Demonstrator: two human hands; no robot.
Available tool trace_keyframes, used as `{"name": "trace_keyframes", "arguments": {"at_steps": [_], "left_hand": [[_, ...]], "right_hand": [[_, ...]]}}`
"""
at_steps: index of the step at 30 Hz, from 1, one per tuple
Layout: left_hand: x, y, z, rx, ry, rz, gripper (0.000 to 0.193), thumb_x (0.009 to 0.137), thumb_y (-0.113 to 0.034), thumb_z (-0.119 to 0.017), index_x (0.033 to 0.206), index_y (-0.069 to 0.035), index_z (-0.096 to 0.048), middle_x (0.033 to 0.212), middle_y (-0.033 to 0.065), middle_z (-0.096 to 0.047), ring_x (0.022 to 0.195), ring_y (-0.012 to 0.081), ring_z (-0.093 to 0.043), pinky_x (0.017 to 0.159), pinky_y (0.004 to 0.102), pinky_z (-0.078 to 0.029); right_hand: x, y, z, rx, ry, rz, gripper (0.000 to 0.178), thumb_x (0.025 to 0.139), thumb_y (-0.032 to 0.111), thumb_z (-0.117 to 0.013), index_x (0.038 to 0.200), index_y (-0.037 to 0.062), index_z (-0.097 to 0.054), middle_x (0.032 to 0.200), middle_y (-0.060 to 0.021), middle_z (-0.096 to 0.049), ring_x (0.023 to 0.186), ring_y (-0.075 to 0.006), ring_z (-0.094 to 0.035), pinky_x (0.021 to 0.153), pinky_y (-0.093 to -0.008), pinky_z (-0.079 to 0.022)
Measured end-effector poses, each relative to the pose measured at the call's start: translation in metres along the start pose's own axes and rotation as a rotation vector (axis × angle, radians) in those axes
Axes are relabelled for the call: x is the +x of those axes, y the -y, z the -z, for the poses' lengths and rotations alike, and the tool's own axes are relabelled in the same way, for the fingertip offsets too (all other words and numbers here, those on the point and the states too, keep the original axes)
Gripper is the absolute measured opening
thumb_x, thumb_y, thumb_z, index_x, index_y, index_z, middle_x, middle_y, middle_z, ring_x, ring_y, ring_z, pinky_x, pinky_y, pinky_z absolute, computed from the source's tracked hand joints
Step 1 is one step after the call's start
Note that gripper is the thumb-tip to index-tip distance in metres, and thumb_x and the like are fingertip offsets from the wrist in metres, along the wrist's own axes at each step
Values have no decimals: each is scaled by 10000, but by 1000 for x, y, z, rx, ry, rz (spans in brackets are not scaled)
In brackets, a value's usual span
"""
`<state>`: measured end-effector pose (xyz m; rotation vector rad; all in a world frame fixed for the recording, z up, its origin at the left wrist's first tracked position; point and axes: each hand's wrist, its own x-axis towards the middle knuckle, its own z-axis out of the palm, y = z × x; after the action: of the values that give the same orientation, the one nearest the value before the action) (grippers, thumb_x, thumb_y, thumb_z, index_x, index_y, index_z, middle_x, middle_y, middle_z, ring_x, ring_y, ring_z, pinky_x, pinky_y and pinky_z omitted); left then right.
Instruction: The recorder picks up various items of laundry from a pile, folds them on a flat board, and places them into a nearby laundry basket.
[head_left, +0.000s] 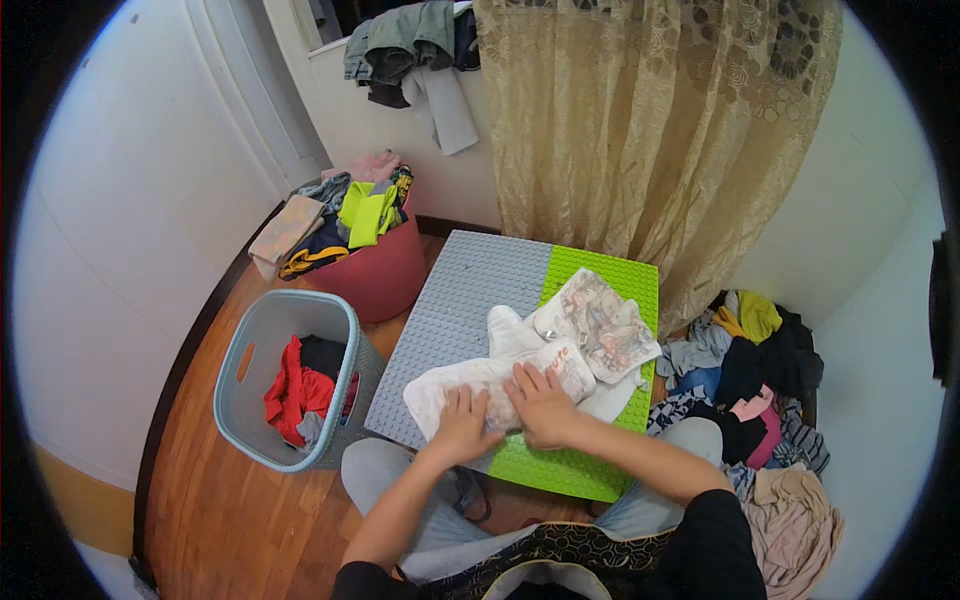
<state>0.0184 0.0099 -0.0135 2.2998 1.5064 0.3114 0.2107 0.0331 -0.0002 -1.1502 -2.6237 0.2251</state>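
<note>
While the left hand [462, 428] & right hand [543, 407] both lie flat w/ fingers spread on the white printed cloth [496, 380], even pressure prob. matters most. It's a long strip near the table's [475, 275] near side, spanning the gray & green parts. Neither hand looks clenched; can't tell if the thumbs pinch the near edge, b/c their undersides are hidden. Best approach, IMO: anchor w/ one hand, stroke outward w/ the other, i.e. toward the ends, so creases don't bunch mid-strip. Watch the far side, tho: a plain white cloth [508, 330] & a second printed cloth [597, 325] lie right up against it, & could get dragged. Fabric looks soft, so it likely shifts on the studs; go light.
</note>
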Motion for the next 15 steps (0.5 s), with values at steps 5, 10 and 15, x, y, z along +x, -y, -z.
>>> {"name": "trace_keyframes", "arguments": {"at_steps": [5,10,15], "left_hand": [[-2,-16,4,109,166,121,865,755,-389,-624,1355,34,-166,1349,361,-166,1275,492,-140,1042,493,-185],[0,-10,-2,-353,-96,82,866,776,-333,-630,1375,14,-110,1374,326,-157,1305,418,-149,1049,465,-185],[-16,-72,24,-1249,-463,-66,788,777,-121,-639,1362,17,-131,1327,159,-313,1194,253,-387,962,342,-363]], "right_hand": [[1,-1,-14,-192,-69,-70,639,643,197,-668,1224,38,-451,1288,-212,-394,1201,-341,-362,943,-549,-294],[14,24,44,249,35,-394,609,706,130,-599,1281,78,-406,1251,-210,-414,1103,-358,-425,934,-415,-349],[16,39,42,1083,-398,-126,598,716,17,-537,1291,37,-377,1227,-168,-441,1136,-277,-443,972,-354,-337]]}}
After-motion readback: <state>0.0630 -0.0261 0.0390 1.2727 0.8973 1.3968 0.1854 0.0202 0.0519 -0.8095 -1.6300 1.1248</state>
